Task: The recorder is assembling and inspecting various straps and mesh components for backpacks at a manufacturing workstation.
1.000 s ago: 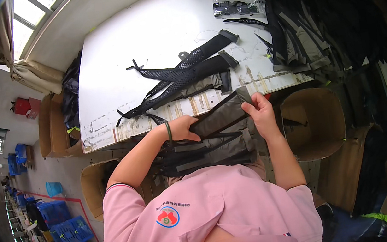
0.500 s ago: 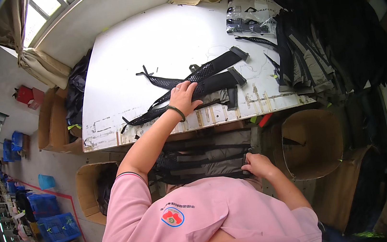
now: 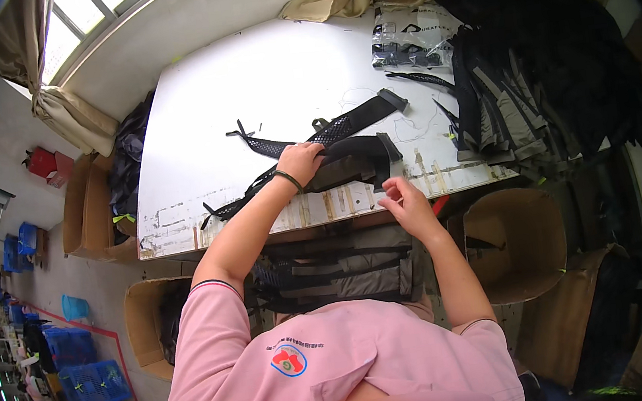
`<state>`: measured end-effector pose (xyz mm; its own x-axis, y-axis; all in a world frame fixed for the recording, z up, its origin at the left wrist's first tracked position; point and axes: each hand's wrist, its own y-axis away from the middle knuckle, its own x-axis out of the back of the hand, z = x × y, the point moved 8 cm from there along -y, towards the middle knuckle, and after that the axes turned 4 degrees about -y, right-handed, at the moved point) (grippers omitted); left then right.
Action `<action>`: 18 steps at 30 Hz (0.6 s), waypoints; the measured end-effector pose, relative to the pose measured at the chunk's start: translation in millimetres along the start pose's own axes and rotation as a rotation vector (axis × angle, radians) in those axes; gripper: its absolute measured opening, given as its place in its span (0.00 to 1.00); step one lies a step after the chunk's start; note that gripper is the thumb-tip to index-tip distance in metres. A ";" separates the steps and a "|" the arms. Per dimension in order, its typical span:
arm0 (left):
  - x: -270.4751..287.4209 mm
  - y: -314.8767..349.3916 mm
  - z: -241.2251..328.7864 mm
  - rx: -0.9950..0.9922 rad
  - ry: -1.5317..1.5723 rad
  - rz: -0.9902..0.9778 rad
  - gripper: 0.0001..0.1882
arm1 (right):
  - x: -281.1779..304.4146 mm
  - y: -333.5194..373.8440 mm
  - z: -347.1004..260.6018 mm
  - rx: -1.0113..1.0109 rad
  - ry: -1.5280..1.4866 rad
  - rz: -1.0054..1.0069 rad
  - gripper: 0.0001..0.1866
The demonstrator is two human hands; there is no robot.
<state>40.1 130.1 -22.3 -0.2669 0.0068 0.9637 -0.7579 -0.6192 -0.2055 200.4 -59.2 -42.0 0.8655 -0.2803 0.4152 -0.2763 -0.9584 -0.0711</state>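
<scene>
On the near part of the white table (image 3: 204, 94) lie black mesh straps. My left hand (image 3: 300, 164) is closed around the middle of the nearer black strap (image 3: 359, 148); its palm side is hidden. That strap arches up, and its wide end hangs down toward the table's front edge. My right hand (image 3: 410, 207) is at this end, index finger by its lower corner, with thumb and finger apart. Just beyond lies another mesh strap (image 3: 340, 127), stretched out with a small loop beside it. Several grey and black strap pieces (image 3: 337, 267) lie across my lap.
At the table's right is a heap of grey and black straps (image 3: 502, 106), with a clear plastic bag (image 3: 409, 37) behind it. Open cardboard boxes stand at right (image 3: 515, 245) and left (image 3: 144, 326) below the table. Blue baskets (image 3: 95, 384) are on the floor far left.
My right hand has risen from the pieces on my lap to the strap's end at the table edge. Under my left hand the nearer strap has bent and shifted slightly.
</scene>
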 end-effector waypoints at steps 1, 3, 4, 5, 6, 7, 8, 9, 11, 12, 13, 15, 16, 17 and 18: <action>20.2 -1.3 9.1 0.006 0.145 0.016 0.13 | 9.5 -5.8 -7.9 0.094 -0.070 0.135 0.26; 42.3 3.0 24.7 0.035 0.301 -0.129 0.12 | 29.6 -17.0 -21.5 0.177 0.037 0.321 0.31; 49.6 9.7 32.7 0.052 0.400 -0.238 0.12 | 44.6 -15.6 -35.2 0.256 0.147 0.496 0.37; 46.0 18.6 36.4 0.064 0.552 -0.359 0.12 | 50.9 -18.2 -39.4 0.239 0.087 0.510 0.39; 43.1 30.5 39.9 0.078 0.702 -0.476 0.12 | 55.4 -21.0 -43.3 0.227 0.025 0.523 0.41; 38.8 44.1 46.6 0.089 0.898 -0.574 0.11 | 55.7 -26.5 -51.9 0.288 -0.094 0.496 0.40; 37.1 54.8 49.2 0.078 0.953 -0.648 0.10 | 50.3 -27.2 -42.7 0.102 -0.265 0.324 0.35; 34.6 67.7 57.1 0.197 1.082 -0.780 0.12 | 44.1 -27.6 -19.5 0.115 -0.274 0.306 0.30; 25.3 85.7 60.8 0.096 1.044 -0.841 0.19 | 30.5 -22.0 -19.4 0.145 -0.220 0.279 0.23; 16.1 94.8 55.4 0.108 0.886 -0.878 0.24 | 22.5 -10.8 -42.1 0.156 -0.152 0.280 0.20; 15.5 93.9 62.1 0.113 0.882 -0.764 0.23 | 10.4 -6.4 -36.8 0.131 -0.195 0.242 0.19; 9.5 86.8 83.3 0.119 0.929 -0.566 0.22 | -15.3 4.2 -38.6 0.095 -0.220 0.120 0.20; 2.6 80.9 91.6 0.118 0.980 -0.479 0.21 | -27.8 9.1 -42.7 0.077 -0.204 0.054 0.20; -2.1 73.7 94.4 0.092 0.915 -0.345 0.14 | -32.6 13.9 -51.3 0.207 -0.099 0.123 0.21; -9.9 71.7 99.0 0.094 0.917 -0.346 0.14 | -33.6 14.9 -51.7 0.206 -0.098 0.121 0.21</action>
<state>47.4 7.9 -29.7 -0.4281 0.7814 0.4541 -0.8415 -0.5279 0.1150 145.5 -61.3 -10.2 0.8704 -0.3878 0.3034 -0.2982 -0.9055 -0.3019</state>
